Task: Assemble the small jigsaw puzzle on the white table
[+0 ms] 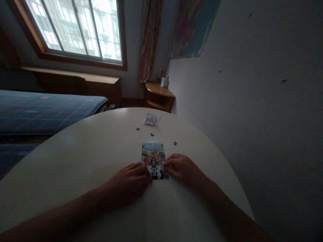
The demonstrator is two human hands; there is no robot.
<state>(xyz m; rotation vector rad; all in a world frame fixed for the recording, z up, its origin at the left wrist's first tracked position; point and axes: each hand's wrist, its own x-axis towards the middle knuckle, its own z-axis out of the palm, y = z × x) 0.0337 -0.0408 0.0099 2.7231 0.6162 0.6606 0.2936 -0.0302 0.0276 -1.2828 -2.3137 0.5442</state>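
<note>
A colourful jigsaw puzzle [153, 156], with a crowd of cartoon figures on it, lies flat on the white round table [101, 151]. My left hand [135, 179] rests against its lower left side, fingers bent together over the edge and holding it; they cover that corner. At the right edge, my right hand [180, 168] has thumb and forefinger pinched together over the puzzle. Whatever is between those fingertips is too small to make out. Beyond the puzzle lie loose jigsaw pieces: one at left [138, 129], a middle one [152, 134] and one at right [175, 143].
Near the far table edge lies a small printed picture sheet [151, 119]. A bed with a plaid mattress [50, 111] stands to the left, and a white wall [239, 101] runs along the right. A wooden corner shelf [160, 90] is behind the table, below the curtain [150, 40].
</note>
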